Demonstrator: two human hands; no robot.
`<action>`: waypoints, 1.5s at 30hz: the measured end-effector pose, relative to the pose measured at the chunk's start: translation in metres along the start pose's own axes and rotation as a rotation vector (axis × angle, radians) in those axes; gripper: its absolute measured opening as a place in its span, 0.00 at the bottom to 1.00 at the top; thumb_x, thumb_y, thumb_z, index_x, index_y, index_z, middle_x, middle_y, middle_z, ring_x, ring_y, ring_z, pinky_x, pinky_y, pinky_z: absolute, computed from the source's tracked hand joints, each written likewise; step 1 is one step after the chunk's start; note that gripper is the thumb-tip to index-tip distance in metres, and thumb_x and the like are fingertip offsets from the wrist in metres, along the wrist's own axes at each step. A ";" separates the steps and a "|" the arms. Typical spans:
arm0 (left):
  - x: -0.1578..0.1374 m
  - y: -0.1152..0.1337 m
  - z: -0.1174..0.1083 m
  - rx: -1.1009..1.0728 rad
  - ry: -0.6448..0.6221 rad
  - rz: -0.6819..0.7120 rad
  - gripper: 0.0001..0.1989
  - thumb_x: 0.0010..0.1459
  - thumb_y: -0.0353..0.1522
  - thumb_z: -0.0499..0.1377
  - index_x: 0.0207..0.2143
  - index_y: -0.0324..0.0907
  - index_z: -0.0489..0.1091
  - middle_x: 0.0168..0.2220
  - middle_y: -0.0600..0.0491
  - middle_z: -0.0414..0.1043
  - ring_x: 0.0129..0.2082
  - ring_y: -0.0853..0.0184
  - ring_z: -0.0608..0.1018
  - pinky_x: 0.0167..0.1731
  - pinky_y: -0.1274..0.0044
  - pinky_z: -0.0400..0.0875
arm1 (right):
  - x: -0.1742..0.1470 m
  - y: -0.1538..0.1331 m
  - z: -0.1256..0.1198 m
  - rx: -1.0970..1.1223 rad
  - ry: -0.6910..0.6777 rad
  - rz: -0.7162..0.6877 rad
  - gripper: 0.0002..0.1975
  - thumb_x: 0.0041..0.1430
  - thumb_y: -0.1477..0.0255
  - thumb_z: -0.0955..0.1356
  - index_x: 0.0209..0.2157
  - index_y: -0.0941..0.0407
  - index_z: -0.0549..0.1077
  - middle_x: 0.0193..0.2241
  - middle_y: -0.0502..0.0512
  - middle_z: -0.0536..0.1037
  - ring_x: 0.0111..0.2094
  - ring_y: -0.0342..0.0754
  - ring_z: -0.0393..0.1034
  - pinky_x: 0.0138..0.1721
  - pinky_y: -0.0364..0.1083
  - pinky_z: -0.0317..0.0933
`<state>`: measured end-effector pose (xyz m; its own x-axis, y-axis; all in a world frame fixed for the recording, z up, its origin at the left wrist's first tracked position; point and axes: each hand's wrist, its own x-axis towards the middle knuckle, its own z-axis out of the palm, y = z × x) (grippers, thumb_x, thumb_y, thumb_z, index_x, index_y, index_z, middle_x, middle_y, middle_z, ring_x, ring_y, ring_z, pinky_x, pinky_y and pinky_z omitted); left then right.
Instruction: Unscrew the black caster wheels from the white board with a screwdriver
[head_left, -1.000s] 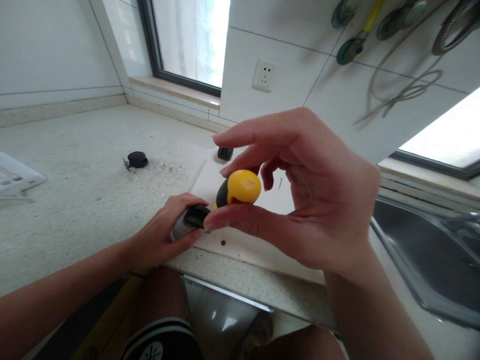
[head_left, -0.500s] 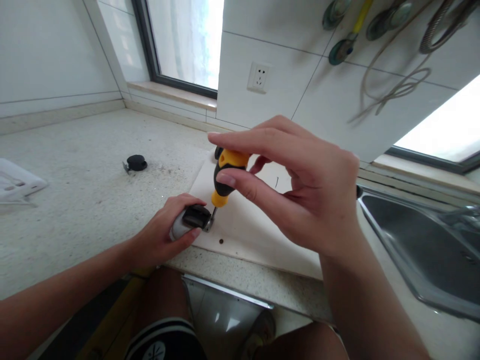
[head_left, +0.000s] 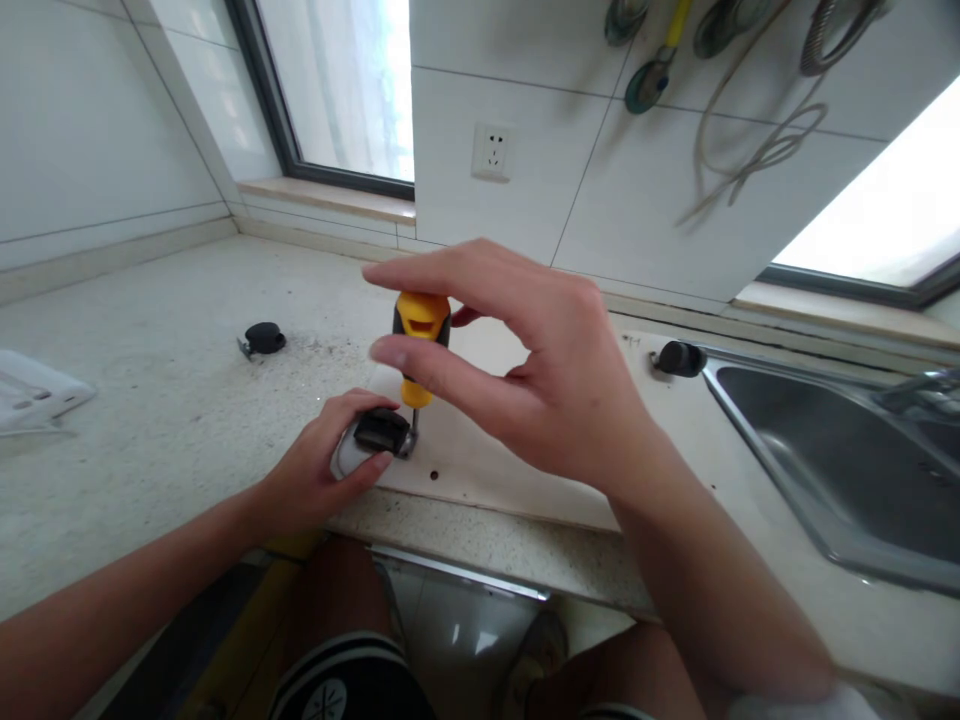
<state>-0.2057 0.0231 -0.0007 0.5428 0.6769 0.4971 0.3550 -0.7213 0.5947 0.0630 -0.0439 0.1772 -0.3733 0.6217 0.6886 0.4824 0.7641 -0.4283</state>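
I see the right hand gripping a screwdriver upright, its tip at the metal bracket of a black wheel; the left hand's grip holds that wheel on the white board.

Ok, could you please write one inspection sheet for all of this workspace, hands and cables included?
Surface: pale speckled counter bearing a flat white board with a small dark hole.
Work things: yellow-and-black screwdriver, upright, its lower end at the small metal bracket of a black-and-grey part; contact unclear.
Clutter: black rounded piece at left near dark crumbs; another black rounded piece beside the grey metal sink; white plastic piece at the left edge.
Left fingers: closed around the black-and-grey part.
Right fingers: around the screwdriver.
Cables: thin pale looped cable against the white tiled wall.
Surroundings: white wall socket, bright window.
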 end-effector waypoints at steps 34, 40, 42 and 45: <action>0.002 0.008 -0.002 0.043 0.020 -0.016 0.16 0.71 0.41 0.64 0.58 0.49 0.72 0.53 0.46 0.81 0.53 0.53 0.82 0.55 0.60 0.77 | -0.002 -0.003 0.006 -0.362 -0.026 0.156 0.18 0.80 0.59 0.66 0.59 0.56 0.77 0.45 0.59 0.84 0.47 0.54 0.79 0.50 0.52 0.71; 0.002 0.009 -0.002 0.043 0.004 -0.027 0.16 0.71 0.41 0.64 0.58 0.48 0.72 0.52 0.46 0.81 0.52 0.54 0.82 0.55 0.60 0.77 | -0.001 0.001 0.004 -0.225 -0.142 0.050 0.20 0.80 0.69 0.62 0.67 0.56 0.69 0.54 0.58 0.84 0.51 0.51 0.78 0.52 0.49 0.68; 0.002 0.010 -0.002 0.047 0.010 -0.034 0.16 0.71 0.42 0.64 0.58 0.49 0.72 0.52 0.46 0.82 0.53 0.53 0.82 0.56 0.59 0.78 | -0.001 0.002 0.005 -0.277 -0.132 0.088 0.20 0.79 0.65 0.64 0.66 0.56 0.70 0.49 0.57 0.85 0.48 0.52 0.79 0.48 0.49 0.67; 0.002 0.009 -0.002 0.043 0.002 -0.026 0.17 0.71 0.42 0.64 0.58 0.48 0.72 0.54 0.45 0.81 0.53 0.52 0.83 0.56 0.58 0.78 | -0.001 0.001 0.008 -0.434 -0.048 0.193 0.21 0.79 0.54 0.64 0.57 0.54 0.74 0.37 0.54 0.84 0.38 0.52 0.77 0.39 0.50 0.62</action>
<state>-0.2032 0.0180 0.0071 0.5313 0.6958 0.4834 0.4010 -0.7091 0.5799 0.0577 -0.0421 0.1715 -0.2751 0.7602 0.5885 0.8294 0.4972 -0.2545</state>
